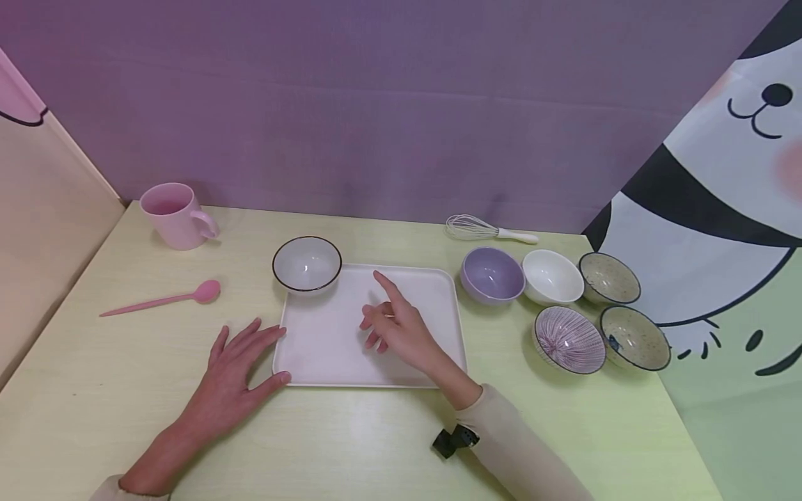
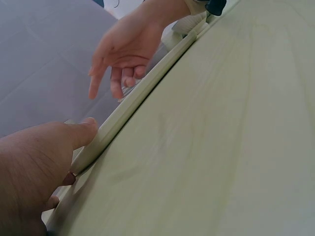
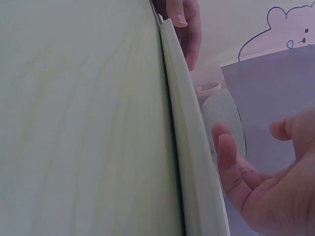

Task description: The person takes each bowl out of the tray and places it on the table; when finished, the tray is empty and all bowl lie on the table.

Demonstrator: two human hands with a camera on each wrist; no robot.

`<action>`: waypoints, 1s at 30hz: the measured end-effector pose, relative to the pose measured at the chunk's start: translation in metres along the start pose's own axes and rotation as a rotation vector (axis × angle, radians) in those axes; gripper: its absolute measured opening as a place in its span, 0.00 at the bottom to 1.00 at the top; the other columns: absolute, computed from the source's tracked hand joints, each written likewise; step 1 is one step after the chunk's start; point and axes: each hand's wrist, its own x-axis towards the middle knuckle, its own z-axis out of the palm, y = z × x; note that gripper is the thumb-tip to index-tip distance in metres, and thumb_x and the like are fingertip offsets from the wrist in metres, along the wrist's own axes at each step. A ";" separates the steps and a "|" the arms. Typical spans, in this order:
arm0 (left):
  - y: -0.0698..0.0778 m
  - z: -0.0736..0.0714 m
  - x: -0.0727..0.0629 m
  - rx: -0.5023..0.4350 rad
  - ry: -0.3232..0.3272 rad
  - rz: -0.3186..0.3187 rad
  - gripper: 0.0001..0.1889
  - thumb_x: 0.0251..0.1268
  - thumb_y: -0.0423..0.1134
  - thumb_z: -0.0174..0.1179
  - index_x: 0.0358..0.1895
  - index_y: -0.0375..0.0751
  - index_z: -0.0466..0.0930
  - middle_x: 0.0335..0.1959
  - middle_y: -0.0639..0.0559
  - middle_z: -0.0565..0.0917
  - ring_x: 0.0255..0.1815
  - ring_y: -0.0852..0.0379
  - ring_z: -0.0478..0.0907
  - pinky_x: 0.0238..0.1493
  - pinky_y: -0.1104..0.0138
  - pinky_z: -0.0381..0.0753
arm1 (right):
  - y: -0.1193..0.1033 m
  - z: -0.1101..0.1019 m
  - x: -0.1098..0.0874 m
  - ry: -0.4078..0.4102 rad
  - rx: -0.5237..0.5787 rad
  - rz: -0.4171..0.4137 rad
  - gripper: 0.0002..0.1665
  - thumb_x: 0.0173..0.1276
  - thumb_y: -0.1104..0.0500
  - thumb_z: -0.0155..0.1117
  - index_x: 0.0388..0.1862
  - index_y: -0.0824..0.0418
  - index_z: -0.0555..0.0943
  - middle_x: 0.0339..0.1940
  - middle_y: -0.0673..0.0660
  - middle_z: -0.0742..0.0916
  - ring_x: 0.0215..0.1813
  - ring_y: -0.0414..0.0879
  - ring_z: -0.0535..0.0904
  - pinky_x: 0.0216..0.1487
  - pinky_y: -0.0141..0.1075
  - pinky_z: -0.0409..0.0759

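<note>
A white rectangular tray [image 1: 326,348] lies on the table. My left hand [image 1: 232,383] is spread flat at its left side, with thumb and fingertips touching the tray's edge; the left wrist view shows the thumb on the rim. Above the tray's middle hovers my right hand [image 1: 401,330], holding nothing, its index finger extended and the others loosely bent. A white bowl with a dark rim [image 1: 307,264] stands at the tray's far left corner, overlapping it in the head view; whether it rests on the tray I cannot tell. It also shows behind the right hand in the right wrist view [image 3: 224,118].
On the right stand a purple bowl [image 1: 493,276], a white bowl [image 1: 553,277], a striped bowl [image 1: 570,339] and two speckled bowls [image 1: 609,278]. A whisk [image 1: 491,229] lies behind them. At the left are a pink mug [image 1: 178,219] and pink spoon [image 1: 169,299].
</note>
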 end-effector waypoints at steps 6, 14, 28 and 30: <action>0.000 0.000 0.000 0.006 0.005 0.003 0.34 0.72 0.48 0.75 0.79 0.46 0.77 0.77 0.44 0.81 0.85 0.31 0.65 0.89 0.36 0.41 | 0.000 0.013 0.010 -0.007 0.030 0.042 0.47 0.88 0.49 0.60 0.95 0.53 0.49 0.42 0.62 0.92 0.32 0.51 0.92 0.33 0.38 0.91; 0.001 0.000 0.001 0.000 0.007 0.002 0.34 0.72 0.47 0.76 0.78 0.45 0.78 0.76 0.44 0.82 0.84 0.31 0.65 0.89 0.35 0.42 | 0.010 0.021 0.025 -0.019 0.051 -0.006 0.54 0.87 0.42 0.60 0.96 0.52 0.42 0.43 0.56 0.93 0.34 0.49 0.93 0.34 0.39 0.93; 0.001 0.000 0.001 0.003 0.002 -0.001 0.34 0.72 0.48 0.75 0.78 0.46 0.77 0.77 0.44 0.81 0.84 0.30 0.65 0.89 0.34 0.42 | 0.022 0.036 0.064 0.088 0.062 0.106 0.52 0.85 0.38 0.61 0.96 0.38 0.46 0.38 0.54 0.93 0.29 0.51 0.92 0.28 0.42 0.91; 0.001 0.000 0.001 0.004 0.002 0.000 0.34 0.72 0.48 0.75 0.78 0.46 0.77 0.77 0.44 0.81 0.84 0.31 0.65 0.89 0.34 0.42 | 0.031 0.038 0.072 0.083 0.090 0.123 0.50 0.84 0.38 0.63 0.94 0.31 0.48 0.38 0.54 0.93 0.30 0.53 0.93 0.28 0.42 0.92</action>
